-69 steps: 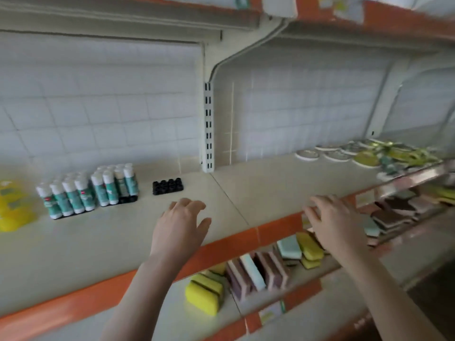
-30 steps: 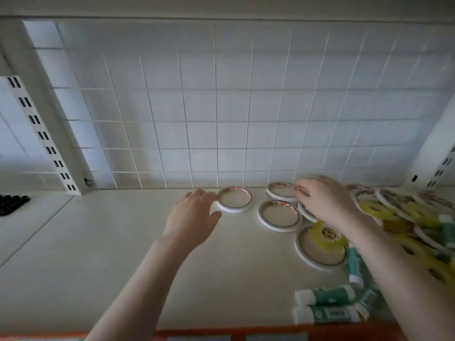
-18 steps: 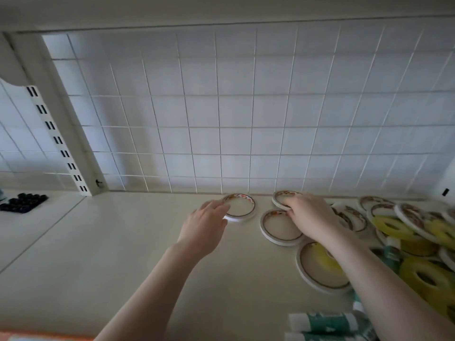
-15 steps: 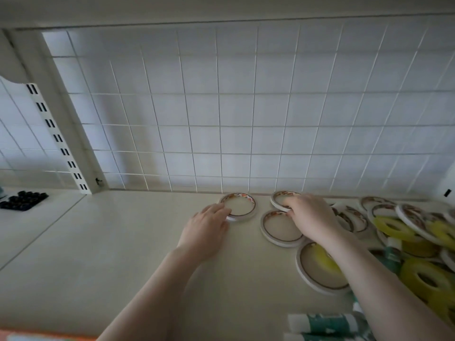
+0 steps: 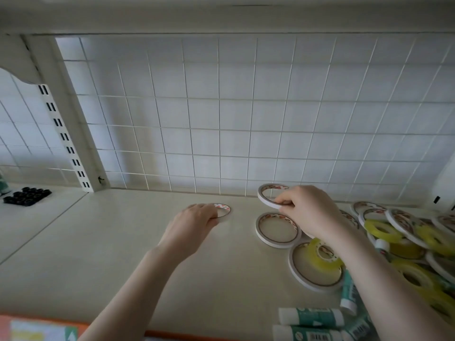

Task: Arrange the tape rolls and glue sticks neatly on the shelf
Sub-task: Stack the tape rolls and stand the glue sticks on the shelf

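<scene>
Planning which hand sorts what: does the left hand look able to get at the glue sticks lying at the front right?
Probably not easily: the right arm crosses above the glue sticks, and the left hand rests on a tape roll.

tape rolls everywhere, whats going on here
A person is sorting a shelf. The right hand pinches a white tape roll held up off the shelf; the left hand rests on another white roll lying flat. A jumble of tape rolls and glue sticks waits at right.
</scene>
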Tool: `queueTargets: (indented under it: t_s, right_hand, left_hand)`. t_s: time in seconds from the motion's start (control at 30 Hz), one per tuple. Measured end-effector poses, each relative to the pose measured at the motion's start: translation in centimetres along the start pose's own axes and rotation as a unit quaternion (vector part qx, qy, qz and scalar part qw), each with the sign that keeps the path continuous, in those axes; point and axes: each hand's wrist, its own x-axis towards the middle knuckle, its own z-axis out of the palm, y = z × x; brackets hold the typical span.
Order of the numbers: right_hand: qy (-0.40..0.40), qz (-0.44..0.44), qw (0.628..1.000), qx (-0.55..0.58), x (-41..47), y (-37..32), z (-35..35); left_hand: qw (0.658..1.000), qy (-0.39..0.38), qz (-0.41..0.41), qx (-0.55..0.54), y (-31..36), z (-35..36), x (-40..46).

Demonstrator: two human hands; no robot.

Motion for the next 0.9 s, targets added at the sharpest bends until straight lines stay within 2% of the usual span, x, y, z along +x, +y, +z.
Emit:
queueTargets:
  t_s: [0.23,0.53,0.7,0.9]
  right_hand:
    - [0.045,-0.048,0.997,-0.027,0.3,-1.4,0.0]
    - [0.075,-0.088,0.993,-0.018,0.6,-9.2,1.8]
    - [0.082,-0.108,0.991,-0.011,1.5,-19.0,3.8]
    - [0.120,-0.127,0.984,0.022,3.4,-34.6,8.4]
  left_hand:
    - [0.997,0.053,-0.047,-0.002,-2.3,-3.1,-2.9]
    - [0.990,0.130,-0.020,0.059,-7.8,-8.7,-8.4]
    - [0.985,0.146,-0.013,0.087,-15.3,-13.8,-13.0]
    - [0.980,0.153,-0.003,0.124,-27.6,-21.1,-19.4]
